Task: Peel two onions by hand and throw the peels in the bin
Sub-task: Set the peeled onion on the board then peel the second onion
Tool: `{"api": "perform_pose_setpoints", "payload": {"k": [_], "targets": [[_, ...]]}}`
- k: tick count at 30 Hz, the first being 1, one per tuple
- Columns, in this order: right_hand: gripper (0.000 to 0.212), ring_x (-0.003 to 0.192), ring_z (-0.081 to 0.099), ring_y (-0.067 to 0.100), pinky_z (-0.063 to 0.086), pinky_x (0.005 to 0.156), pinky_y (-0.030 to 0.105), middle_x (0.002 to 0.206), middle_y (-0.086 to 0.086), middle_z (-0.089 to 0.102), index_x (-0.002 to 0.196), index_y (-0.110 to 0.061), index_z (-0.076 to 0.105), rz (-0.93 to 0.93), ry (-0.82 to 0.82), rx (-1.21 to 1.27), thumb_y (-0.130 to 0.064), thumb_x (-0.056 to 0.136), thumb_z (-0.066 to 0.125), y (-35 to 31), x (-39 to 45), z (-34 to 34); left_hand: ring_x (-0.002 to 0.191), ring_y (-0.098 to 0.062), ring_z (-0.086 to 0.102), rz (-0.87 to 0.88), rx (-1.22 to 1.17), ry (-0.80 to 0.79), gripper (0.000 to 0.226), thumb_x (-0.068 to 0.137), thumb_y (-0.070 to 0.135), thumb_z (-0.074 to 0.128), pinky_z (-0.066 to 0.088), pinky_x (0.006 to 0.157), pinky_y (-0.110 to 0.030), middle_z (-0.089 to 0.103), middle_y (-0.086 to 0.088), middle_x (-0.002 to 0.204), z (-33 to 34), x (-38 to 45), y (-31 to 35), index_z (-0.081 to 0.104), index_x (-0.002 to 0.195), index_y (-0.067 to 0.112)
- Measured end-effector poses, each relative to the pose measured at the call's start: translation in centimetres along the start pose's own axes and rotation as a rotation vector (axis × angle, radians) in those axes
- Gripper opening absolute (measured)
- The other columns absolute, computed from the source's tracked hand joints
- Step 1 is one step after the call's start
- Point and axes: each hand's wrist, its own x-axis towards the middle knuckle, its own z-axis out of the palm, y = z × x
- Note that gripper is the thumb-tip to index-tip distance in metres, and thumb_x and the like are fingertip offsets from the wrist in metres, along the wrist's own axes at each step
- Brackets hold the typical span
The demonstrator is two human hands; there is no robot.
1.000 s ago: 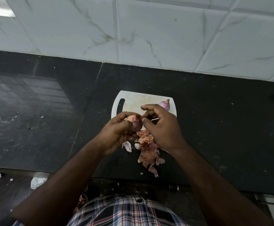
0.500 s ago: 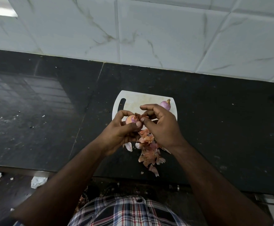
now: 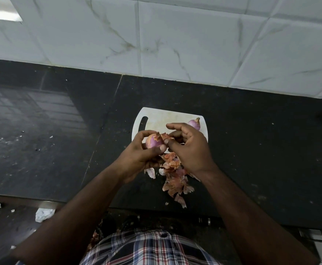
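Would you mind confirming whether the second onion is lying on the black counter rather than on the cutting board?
No, the second onion sits on the white cutting board, near its far right corner, not on the black counter.

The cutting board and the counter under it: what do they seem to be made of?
The cutting board looks like white plastic: thin, with rounded corners, a moulded slot handle and a matte, slightly yellowed surface. The counter looks like polished dark stone, perhaps granite: it is black, speckled, joined at a straight seam, and on the left it mirrors a window-like pattern. A laminate cannot be excluded from this view.
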Motion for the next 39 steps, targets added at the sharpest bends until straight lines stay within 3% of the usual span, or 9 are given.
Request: {"api": "perform_pose_setpoints", "payload": {"k": [7, 14, 18, 22, 24, 29, 33, 35, 39], "targets": [[0.031, 0.087, 0.068, 0.005, 0.060, 0.081, 0.031, 0.092, -0.010, 0.070, 0.119, -0.025, 0.067, -0.014, 0.004, -0.030, -0.015, 0.090, 0.070, -0.2, 0.4, -0.2, 0.057, -0.021, 0.059, -0.005, 0.012, 0.005, 0.043, 0.081, 0.020, 0.069, 0.050, 0.052, -0.025, 0.066, -0.013, 0.078, -0.1, -0.1, 0.4, 0.051, 0.120, 0.016], [0.027, 0.088, 0.062, -0.015, 0.050, 0.078, 0.006, 0.093, -0.022, 0.066, 0.115, -0.017, 0.071, -0.061, 0.039, -0.133, -0.010, 0.090, 0.067, 0.2, 0.9, -0.9, 0.065, -0.021, 0.064, -0.033, -0.080, -0.065, 0.037, 0.082, 0.018, 0.057, 0.052, 0.055, -0.025, 0.068, -0.013, 0.084, -0.2, -0.1, 0.3, 0.058, 0.119, 0.013], [0.026, 0.094, 0.064, -0.006, 0.058, 0.084, 0.022, 0.106, -0.011, 0.070, 0.114, -0.020, 0.072, -0.049, 0.053, -0.165, -0.009, 0.091, 0.065, 1.0, 1.3, -1.0, 0.065, -0.020, 0.063, -0.080, -0.088, -0.099, 0.046, 0.081, 0.021, 0.055, 0.051, 0.056, -0.025, 0.067, -0.014, 0.082, -0.4, -0.1, 0.4, 0.055, 0.125, 0.009], [0.021, 0.097, 0.070, 0.008, 0.063, 0.077, 0.036, 0.105, -0.010, 0.072, 0.108, -0.022, 0.074, 0.022, -0.078, 0.031, -0.012, 0.091, 0.068, 1.4, 1.1, -1.0, 0.067, -0.019, 0.062, -0.109, -0.083, -0.086, 0.052, 0.083, 0.026, 0.060, 0.052, 0.057, -0.026, 0.065, -0.011, 0.086, -0.4, 0.0, 0.2, 0.052, 0.133, 0.012], [0.021, 0.094, 0.071, 0.010, 0.062, 0.077, 0.036, 0.102, -0.012, 0.073, 0.106, -0.025, 0.074, -0.001, -0.094, 0.038, -0.012, 0.089, 0.071, 1.5, 0.9, -0.8, 0.065, -0.017, 0.060, -0.097, -0.032, -0.081, 0.048, 0.084, 0.026, 0.067, 0.051, 0.057, -0.025, 0.062, -0.008, 0.081, -0.3, 0.0, 0.1, 0.055, 0.129, 0.014], [0.023, 0.083, 0.070, 0.002, 0.059, 0.076, 0.023, 0.094, -0.012, 0.073, 0.103, -0.019, 0.076, 0.020, 0.059, -0.078, -0.003, 0.087, 0.069, 2.7, 1.2, -1.0, 0.058, -0.016, 0.056, -0.117, -0.054, -0.033, 0.053, 0.082, 0.019, 0.070, 0.048, 0.053, -0.024, 0.063, -0.008, 0.074, -0.1, 0.0, 0.1, 0.046, 0.130, 0.015], [0.026, 0.096, 0.065, -0.004, 0.051, 0.088, 0.017, 0.109, -0.010, 0.073, 0.111, -0.022, 0.075, 0.098, -0.134, -0.222, -0.018, 0.085, 0.076, 3.3, 0.9, -1.4, 0.063, -0.016, 0.061, -0.111, -0.029, -0.024, 0.055, 0.084, 0.020, 0.075, 0.052, 0.055, -0.023, 0.071, -0.014, 0.091, -0.5, 0.0, 0.3, 0.046, 0.131, 0.015], [0.027, 0.104, 0.063, -0.002, 0.050, 0.093, 0.019, 0.118, -0.011, 0.071, 0.114, -0.023, 0.074, 0.095, -0.125, -0.200, -0.022, 0.087, 0.074, 2.8, 0.9, -1.4, 0.066, -0.014, 0.062, -0.096, -0.010, -0.020, 0.053, 0.081, 0.021, 0.073, 0.054, 0.058, -0.022, 0.072, -0.013, 0.095, -0.5, 0.2, 0.4, 0.052, 0.129, 0.013], [0.037, 0.093, 0.067, -0.003, 0.056, 0.082, 0.020, 0.110, -0.017, 0.070, 0.119, -0.026, 0.071, 0.055, -0.165, -0.121, -0.041, 0.086, 0.073, 1.4, 1.1, -1.3, 0.072, -0.013, 0.064, -0.064, -0.034, -0.034, 0.049, 0.083, 0.018, 0.069, 0.055, 0.061, -0.021, 0.070, -0.009, 0.094, -0.3, 0.5, 0.3, 0.058, 0.129, 0.006]]}}
